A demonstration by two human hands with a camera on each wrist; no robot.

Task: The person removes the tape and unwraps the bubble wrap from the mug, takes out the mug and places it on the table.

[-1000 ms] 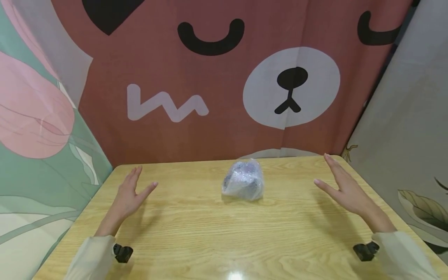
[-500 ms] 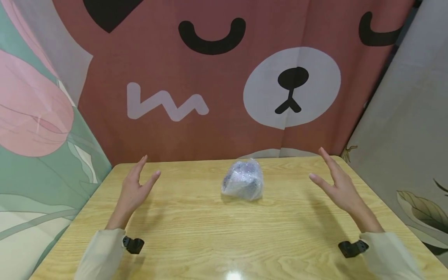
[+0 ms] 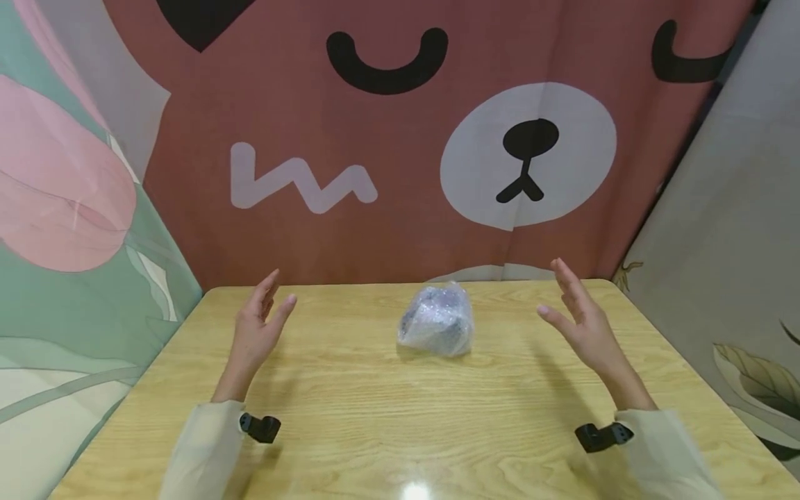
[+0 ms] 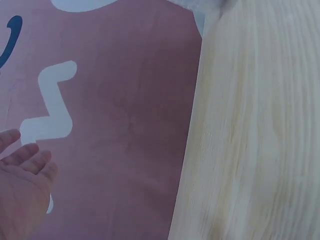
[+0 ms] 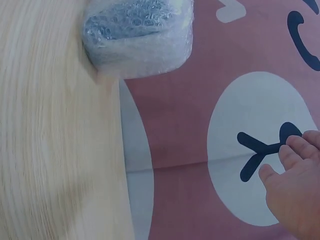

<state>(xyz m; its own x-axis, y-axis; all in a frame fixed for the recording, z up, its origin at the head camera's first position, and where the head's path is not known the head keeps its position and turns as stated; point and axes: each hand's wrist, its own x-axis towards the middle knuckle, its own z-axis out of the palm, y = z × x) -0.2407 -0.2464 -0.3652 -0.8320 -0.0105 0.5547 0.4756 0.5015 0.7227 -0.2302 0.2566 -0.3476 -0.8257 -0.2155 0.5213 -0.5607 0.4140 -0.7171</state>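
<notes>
Bear-print curtain behind wooden table. Left hand — fingers relaxed, holding nothing — shifted inward from table's left edge. Bubble-wrapped bundle unmoved near back edge, untouched, room either side. Right hand also moved inward, fingers loosely extended, nothing held — gaps to bundle narrower.

Free room on both sides of wrapped bundle, red curtain behind table

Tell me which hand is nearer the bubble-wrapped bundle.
Right. The right hand is apart from the bubble-wrapped bundle, to its right; the left hand is off to its left, across a wider gap.
</notes>
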